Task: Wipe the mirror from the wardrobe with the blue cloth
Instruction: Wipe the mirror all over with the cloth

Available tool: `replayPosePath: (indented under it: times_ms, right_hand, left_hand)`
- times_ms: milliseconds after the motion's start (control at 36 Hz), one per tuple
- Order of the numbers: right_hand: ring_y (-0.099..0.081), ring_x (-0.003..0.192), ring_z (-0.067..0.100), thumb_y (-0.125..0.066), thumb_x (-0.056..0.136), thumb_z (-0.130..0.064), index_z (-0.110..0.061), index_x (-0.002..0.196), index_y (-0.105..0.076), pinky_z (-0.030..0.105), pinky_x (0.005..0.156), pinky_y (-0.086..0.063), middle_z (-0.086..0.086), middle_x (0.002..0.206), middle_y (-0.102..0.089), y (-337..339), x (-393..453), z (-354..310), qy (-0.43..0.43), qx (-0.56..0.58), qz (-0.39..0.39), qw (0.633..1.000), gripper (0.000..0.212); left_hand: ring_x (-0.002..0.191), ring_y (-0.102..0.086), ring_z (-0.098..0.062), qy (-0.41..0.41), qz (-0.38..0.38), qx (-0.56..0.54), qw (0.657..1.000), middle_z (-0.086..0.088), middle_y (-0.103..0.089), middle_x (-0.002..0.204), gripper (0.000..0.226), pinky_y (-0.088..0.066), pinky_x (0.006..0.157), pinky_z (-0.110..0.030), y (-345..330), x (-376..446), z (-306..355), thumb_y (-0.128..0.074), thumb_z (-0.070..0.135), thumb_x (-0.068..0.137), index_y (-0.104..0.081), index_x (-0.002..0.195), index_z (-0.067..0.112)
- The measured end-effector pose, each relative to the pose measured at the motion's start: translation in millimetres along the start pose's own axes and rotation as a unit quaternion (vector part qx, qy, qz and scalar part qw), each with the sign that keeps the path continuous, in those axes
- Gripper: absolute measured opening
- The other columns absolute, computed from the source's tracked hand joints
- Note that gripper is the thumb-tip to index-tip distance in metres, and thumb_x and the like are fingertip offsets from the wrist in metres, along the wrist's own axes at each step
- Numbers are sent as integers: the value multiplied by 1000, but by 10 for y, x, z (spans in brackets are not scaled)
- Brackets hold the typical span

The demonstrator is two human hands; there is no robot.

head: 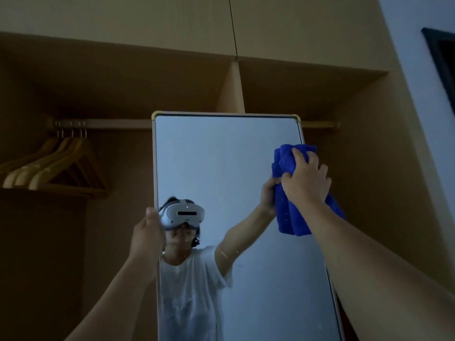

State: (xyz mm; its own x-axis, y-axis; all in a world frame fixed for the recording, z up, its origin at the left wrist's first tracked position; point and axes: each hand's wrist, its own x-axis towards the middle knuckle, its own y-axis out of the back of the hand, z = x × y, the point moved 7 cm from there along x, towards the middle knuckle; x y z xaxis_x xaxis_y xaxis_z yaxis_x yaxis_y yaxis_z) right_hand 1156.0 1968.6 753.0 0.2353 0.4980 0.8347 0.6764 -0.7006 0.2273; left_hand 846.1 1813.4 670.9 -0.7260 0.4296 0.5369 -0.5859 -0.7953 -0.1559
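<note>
Against the upper right edge of the mirror [221, 168] our right hand [305, 178] had its grip closed tight on one bunched blue cloth [290, 212], pressing it to the glass. Our left hand [147, 235] clasped the mirror's left frame edge, fingers curled round it. There was one mirror, standing upright with its long axis vertical, in front of the open wardrobe [320, 89]. Several wooden hangers [54, 166], about four, hung from the rail [110, 123] at left.

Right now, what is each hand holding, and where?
Right hand bunches the blue cloth near its top against the mirror; left hand has a grip on the mirror's left edge.
</note>
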Motion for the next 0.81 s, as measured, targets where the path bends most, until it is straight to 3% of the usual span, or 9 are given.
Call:
replayPosePath:
  times_ms: [139,250,361,444,472,556,722,778,806]
  right_hand:
    - [-42,118,28,-56,87,-30,-27,143,-33,45,96,-39,5,144,-37,-90,-297,169,-35,27,30,999,61]
    - [-43,118,27,-56,86,-30,-27,143,-33,45,95,-39,4,145,-37,-189,-503,295,-47,23,29,998,62]
    - [-42,119,27,-56,86,-31,-29,145,-31,44,96,-39,2,148,-34,-180,-429,298,-44,21,30,998,64]
    - [-42,119,29,-56,87,-31,-30,145,-30,45,96,-38,3,148,-33,-164,-354,269,-39,22,31,998,64]
    - [-42,119,29,-56,87,-31,-30,145,-30,45,96,-38,3,148,-33,-162,-351,263,-39,21,33,998,64]
    - [-42,118,28,-56,86,-31,-29,145,-32,44,95,-38,3,148,-34,-159,-374,255,-32,17,41,999,63]
    - [-43,116,25,-54,86,-30,-31,144,-32,44,96,-38,0,146,-35,-39,-154,148,15,30,33,999,61]
    - [-43,117,26,-52,88,-31,-31,144,-31,42,95,-37,0,147,-33,10,-1,74,26,32,22,999,61]
    - [-42,117,26,-52,88,-31,-31,145,-30,42,95,-36,0,148,-33,32,77,29,32,30,17,999,61]
  left_hand:
    - [48,-39,-18,-8,-2,-22,1000,-5,-42,53,51,-31,50,-27,7,35,-36,-28,46,99,-49,66,15]
    - [46,-40,-20,-31,12,8,999,-7,-43,52,54,-33,48,-27,24,25,7,-26,45,100,-48,62,13]
    - [53,-45,-20,-40,10,21,999,-5,-47,57,51,-42,64,-36,25,-8,32,-26,43,100,-53,72,11]
    - [65,-52,-44,-35,-6,12,999,-4,-47,58,54,-49,79,-53,3,-35,56,-26,42,100,-60,91,0]
    - [62,-49,-45,-36,-1,9,999,-4,-47,57,55,-49,73,-51,6,-13,41,-26,42,100,-60,92,0]
    - [49,-40,-21,-27,-5,-28,999,-6,-43,54,53,-35,54,-30,26,26,-24,-28,45,99,-51,69,9]
    - [47,-35,-18,8,0,-79,997,-5,-37,49,53,-28,51,-28,23,56,-93,-30,49,98,-43,61,14]
    - [46,-38,-19,-2,18,-67,998,-5,-41,42,58,-31,52,-29,168,148,-189,-34,58,93,-48,58,15]
    - [47,-40,-20,2,-13,-79,997,-2,-43,40,59,-33,52,-30,-58,112,-152,-40,67,85,-53,55,18]
